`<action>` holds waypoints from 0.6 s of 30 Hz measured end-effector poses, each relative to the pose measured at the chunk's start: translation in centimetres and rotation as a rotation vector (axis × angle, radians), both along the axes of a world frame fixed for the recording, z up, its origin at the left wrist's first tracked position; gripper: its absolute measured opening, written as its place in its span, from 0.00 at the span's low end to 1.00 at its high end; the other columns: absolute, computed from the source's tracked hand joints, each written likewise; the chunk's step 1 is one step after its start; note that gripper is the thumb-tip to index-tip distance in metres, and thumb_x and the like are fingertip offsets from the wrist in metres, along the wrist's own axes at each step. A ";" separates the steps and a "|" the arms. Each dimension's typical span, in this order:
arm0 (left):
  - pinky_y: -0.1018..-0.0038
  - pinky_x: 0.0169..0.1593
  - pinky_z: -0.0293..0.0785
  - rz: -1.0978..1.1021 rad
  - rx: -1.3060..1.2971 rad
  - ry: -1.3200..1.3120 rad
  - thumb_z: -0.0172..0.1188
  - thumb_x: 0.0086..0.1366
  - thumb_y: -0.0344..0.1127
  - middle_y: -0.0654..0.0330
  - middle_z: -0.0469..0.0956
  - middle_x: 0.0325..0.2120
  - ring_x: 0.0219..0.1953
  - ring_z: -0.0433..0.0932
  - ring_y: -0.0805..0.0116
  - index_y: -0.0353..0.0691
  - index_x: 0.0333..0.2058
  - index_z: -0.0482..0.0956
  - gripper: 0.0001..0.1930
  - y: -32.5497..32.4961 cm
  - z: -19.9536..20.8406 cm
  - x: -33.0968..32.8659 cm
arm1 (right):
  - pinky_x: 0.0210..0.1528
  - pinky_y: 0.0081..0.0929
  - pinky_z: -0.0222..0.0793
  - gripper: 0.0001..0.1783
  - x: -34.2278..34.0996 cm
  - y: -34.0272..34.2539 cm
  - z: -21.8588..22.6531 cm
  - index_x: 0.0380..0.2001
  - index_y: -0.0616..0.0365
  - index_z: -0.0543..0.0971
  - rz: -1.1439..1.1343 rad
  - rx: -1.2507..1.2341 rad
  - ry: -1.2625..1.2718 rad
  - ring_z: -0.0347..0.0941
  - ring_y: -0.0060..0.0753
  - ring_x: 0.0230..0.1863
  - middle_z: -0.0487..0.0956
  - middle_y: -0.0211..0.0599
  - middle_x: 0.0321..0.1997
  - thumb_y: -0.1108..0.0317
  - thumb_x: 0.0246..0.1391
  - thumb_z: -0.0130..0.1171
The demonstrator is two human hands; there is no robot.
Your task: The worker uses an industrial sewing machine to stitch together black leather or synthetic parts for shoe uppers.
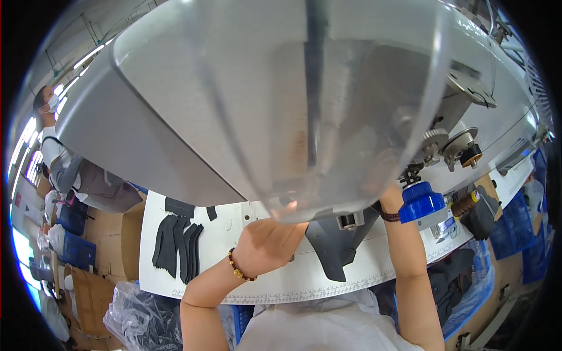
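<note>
The white head of a sewing machine [175, 117] fills most of the view, with a clear guard over its middle. Below it, a dark grey flat piece of material [332, 251] lies on the white table, its pointed end toward me. My left hand [270, 244], with a beaded bracelet, is at the piece's left edge. Its fingers are bent and pressed together, and their tips disappear behind the machine. My right hand [390, 196] reaches in from the right of the piece; the machine head covers its fingers. A small metal roller [348, 221] shows above the material.
Dark grey cut strips [178, 243] lie on the left of the table [234, 289]. A blue knob [421, 202] projects beside my right wrist. Bags and bins of dark pieces [451, 286] flank the table. Another person [76, 164] stands at the far left.
</note>
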State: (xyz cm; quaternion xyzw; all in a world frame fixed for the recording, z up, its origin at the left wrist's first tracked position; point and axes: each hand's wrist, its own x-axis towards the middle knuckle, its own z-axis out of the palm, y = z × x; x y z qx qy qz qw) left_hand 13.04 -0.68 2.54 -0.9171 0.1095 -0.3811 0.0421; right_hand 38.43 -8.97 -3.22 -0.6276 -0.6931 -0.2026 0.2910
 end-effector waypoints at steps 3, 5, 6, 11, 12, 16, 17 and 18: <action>0.83 0.15 0.61 0.007 0.018 -0.042 0.58 0.39 0.23 0.58 0.76 0.25 0.15 0.64 0.77 0.37 0.27 0.77 0.11 0.1 0.5 0.1 | 0.39 0.35 0.66 0.07 -1.5 -1.2 1.4 0.28 0.56 0.77 0.027 0.003 0.304 0.72 0.39 0.35 0.78 0.35 0.31 0.66 0.44 0.56; 0.83 0.16 0.62 0.022 0.036 -0.063 0.58 0.39 0.24 0.58 0.76 0.26 0.17 0.67 0.76 0.38 0.25 0.76 0.09 0.4 0.4 0.4 | 0.39 0.35 0.65 0.10 -2.5 -1.9 2.6 0.28 0.58 0.77 -0.073 -0.090 0.197 0.71 0.40 0.35 0.78 0.36 0.31 0.63 0.44 0.57; 0.83 0.17 0.63 0.013 0.051 -0.107 0.58 0.39 0.24 0.59 0.76 0.25 0.20 0.70 0.74 0.38 0.24 0.76 0.08 0.7 0.3 0.6 | 0.39 0.35 0.65 0.10 -2.8 -1.8 2.4 0.28 0.58 0.77 -0.074 -0.092 0.197 0.71 0.40 0.35 0.78 0.36 0.31 0.63 0.44 0.57; 0.74 0.28 0.71 0.027 0.017 -0.052 0.56 0.38 0.24 0.59 0.76 0.29 0.30 0.76 0.65 0.35 0.28 0.76 0.12 0.9 0.6 -0.2 | 0.37 0.32 0.65 0.11 -6.9 -3.8 6.1 0.26 0.61 0.76 -0.025 0.286 0.536 0.71 0.39 0.32 0.76 0.37 0.26 0.64 0.43 0.58; 0.73 0.30 0.71 0.041 -0.014 -0.014 0.57 0.38 0.25 0.58 0.76 0.29 0.31 0.76 0.65 0.35 0.28 0.76 0.13 0.8 0.8 -0.4 | 0.37 0.32 0.65 0.11 -7.4 -4.0 6.4 0.26 0.61 0.76 -0.022 0.285 0.535 0.71 0.39 0.32 0.76 0.37 0.26 0.64 0.43 0.58; 0.77 0.25 0.69 0.000 -0.071 -0.044 0.60 0.39 0.27 0.61 0.70 0.22 0.28 0.73 0.68 0.37 0.24 0.76 0.09 0.3 1.0 -0.6 | 0.24 0.26 0.64 0.05 -9.3 -4.4 6.7 0.22 0.62 0.78 -0.158 0.257 0.662 0.69 0.42 0.18 0.74 0.45 0.19 0.71 0.41 0.58; 0.77 0.24 0.69 -0.037 -0.085 -0.063 0.60 0.39 0.28 0.62 0.69 0.21 0.26 0.72 0.68 0.37 0.27 0.77 0.11 0.3 0.7 -0.6 | 0.24 0.26 0.64 0.06 -9.3 -4.3 6.7 0.23 0.62 0.78 -0.174 0.288 0.596 0.70 0.43 0.18 0.74 0.45 0.19 0.70 0.42 0.58; 0.77 0.24 0.69 -0.036 -0.085 -0.063 0.60 0.39 0.28 0.62 0.69 0.21 0.26 0.72 0.68 0.37 0.27 0.77 0.11 0.4 0.6 -0.7 | 0.24 0.26 0.64 0.07 -9.4 -4.3 6.6 0.25 0.61 0.79 -0.190 0.318 0.531 0.70 0.44 0.18 0.75 0.45 0.19 0.69 0.42 0.58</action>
